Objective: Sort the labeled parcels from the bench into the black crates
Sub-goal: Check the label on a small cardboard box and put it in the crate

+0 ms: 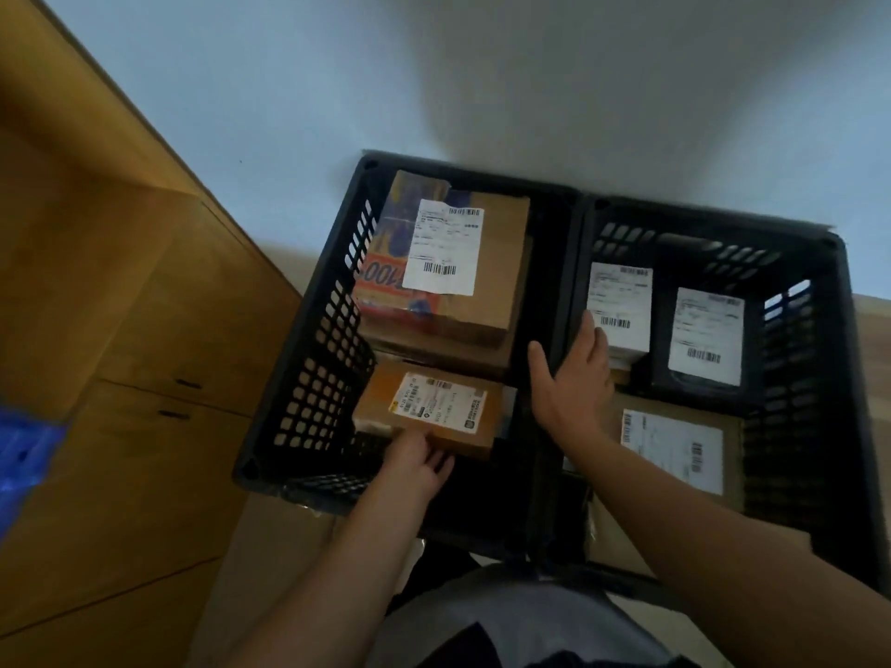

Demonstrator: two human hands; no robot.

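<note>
Two black crates stand side by side below me, the left crate (308, 378) and the right crate (839, 378). My left hand (417, 462) holds the near end of a small brown labeled box (434, 412) low inside the left crate. Behind it lies a large brown parcel (453, 267) with a white label. My right hand (573, 378) rests over the wall shared by the crates, thumb on the left side, fingers reaching toward a white labeled parcel (619, 306). A dark parcel (706, 335) and a flat brown parcel (675, 448) also lie in the right crate.
A wooden cabinet with drawers (120, 354) runs along the left. A pale wall (434, 79) rises behind the crates. Something blue (24, 455) shows at the far left edge. The floor is light tan.
</note>
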